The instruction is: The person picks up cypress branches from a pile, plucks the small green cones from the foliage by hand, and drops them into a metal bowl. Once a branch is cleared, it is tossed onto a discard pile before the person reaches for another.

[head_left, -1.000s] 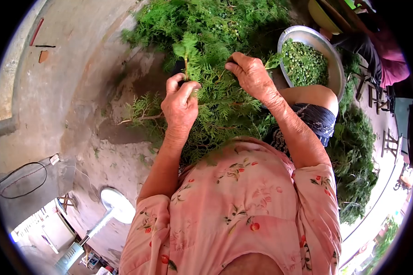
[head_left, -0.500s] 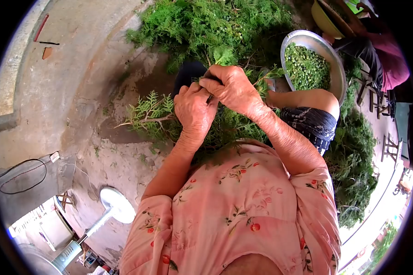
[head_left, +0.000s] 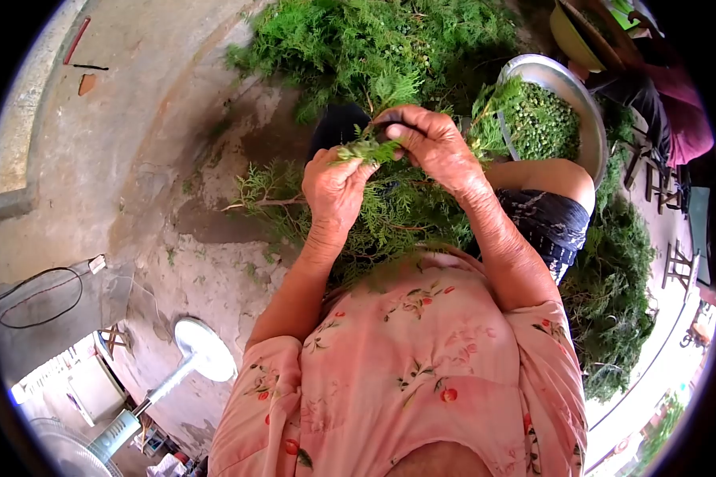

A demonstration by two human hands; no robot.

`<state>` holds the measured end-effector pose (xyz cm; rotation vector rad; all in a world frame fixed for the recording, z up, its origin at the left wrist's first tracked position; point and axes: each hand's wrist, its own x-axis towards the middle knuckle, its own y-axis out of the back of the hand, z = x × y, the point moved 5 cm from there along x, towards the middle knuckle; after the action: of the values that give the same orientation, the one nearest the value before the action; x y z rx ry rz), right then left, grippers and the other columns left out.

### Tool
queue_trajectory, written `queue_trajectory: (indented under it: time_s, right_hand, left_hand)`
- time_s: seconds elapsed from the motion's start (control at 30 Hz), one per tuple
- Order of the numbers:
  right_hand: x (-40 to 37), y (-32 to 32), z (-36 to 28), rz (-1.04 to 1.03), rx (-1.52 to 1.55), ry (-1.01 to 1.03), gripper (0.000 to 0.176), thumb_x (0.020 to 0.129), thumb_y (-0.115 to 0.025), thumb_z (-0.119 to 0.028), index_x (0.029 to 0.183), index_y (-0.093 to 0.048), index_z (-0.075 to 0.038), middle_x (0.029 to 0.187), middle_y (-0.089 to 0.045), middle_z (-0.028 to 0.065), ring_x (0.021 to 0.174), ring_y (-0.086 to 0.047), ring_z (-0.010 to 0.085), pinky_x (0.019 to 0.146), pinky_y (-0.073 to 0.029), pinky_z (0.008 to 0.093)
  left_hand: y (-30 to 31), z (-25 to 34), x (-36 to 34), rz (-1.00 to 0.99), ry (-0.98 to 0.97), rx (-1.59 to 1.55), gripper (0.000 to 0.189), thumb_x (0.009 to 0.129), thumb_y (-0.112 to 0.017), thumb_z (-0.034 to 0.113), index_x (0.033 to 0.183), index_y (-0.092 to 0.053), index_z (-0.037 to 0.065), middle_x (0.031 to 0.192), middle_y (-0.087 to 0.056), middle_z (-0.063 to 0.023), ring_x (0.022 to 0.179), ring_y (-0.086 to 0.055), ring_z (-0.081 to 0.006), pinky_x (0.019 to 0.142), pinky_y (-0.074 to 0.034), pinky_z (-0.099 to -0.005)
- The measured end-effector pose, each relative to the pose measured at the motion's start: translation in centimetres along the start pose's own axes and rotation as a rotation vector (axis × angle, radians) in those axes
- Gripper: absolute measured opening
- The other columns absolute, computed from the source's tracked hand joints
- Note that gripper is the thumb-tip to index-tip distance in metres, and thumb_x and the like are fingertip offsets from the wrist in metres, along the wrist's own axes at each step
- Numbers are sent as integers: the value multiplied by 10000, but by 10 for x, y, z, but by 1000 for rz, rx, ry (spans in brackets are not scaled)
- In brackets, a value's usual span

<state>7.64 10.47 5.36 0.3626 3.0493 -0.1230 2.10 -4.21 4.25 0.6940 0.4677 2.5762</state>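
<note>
My left hand (head_left: 334,189) is closed around a leafy evergreen sprig (head_left: 366,151), whose green tips show above its fingers. Close beside it, my right hand (head_left: 436,151) has its thumb and fingers pinched at the same greenery; exactly what lies between them is partly hidden. Across my lap, under both hands, lies a larger evergreen branch (head_left: 390,219), its bare stem pointing left. To the right of my right hand stands a metal basin (head_left: 595,119) holding many small green cones or berries (head_left: 542,123).
A big heap of cut evergreen branches (head_left: 358,48) lies ahead, and another pile (head_left: 612,294) is on the right. At the upper right sits another person (head_left: 688,119) near a yellow bowl (head_left: 571,40). A standing fan (head_left: 204,350) is at the lower left, with low wooden stools (head_left: 678,266) far right.
My hands have moved slightly apart, and the sprig between them now shows more clearly. More leafy foliage appears beside the basin's near rim. The whole view has shifted slightly.
</note>
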Motion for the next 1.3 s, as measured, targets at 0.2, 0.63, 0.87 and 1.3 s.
queue_trajectory:
  time_s: [0.2, 0.63, 0.87, 1.3]
  right_hand:
    - [-5, -6, 2, -132, -144, 119, 466, 769, -658, -326, 1051, -547, 28, 932, -596, 124, 871, -562, 171, 790, -449, 294]
    - [-15, -15, 10, 0, -432, 161, 429, 742, -665, -345, 974, -539, -6, 827, -563, 108, 756, -549, 205, 674, -454, 310]
    - [-23, -19, 19, -22, -166, -72, 238, 707, -562, -71, 923, -539, 28, 671, -492, 59, 594, -408, 107, 532, -390, 275]
    - [-52, -35, 18, 45, 370, -339, 62, 713, -479, 2, 745, -512, -39, 568, -417, -29, 474, -373, 33, 414, -294, 200]
  left_hand:
    - [-7, 20, -1, -129, -218, 504, 147, 594, -675, 39, 717, -594, 48, 723, -586, -39, 637, -527, -217, 589, -395, -323]
    - [-15, 21, -4, -142, -378, 621, 45, 631, -615, 118, 662, -584, 114, 650, -508, 26, 612, -471, -173, 548, -339, -319]
    - [-15, 21, -3, -171, -365, 695, 78, 603, -625, 82, 653, -575, 115, 625, -497, 18, 607, -476, -176, 547, -339, -319]
    - [-16, 19, 0, -163, -342, 696, 139, 573, -627, 51, 688, -598, 123, 593, -493, 5, 616, -501, -182, 542, -346, -329]
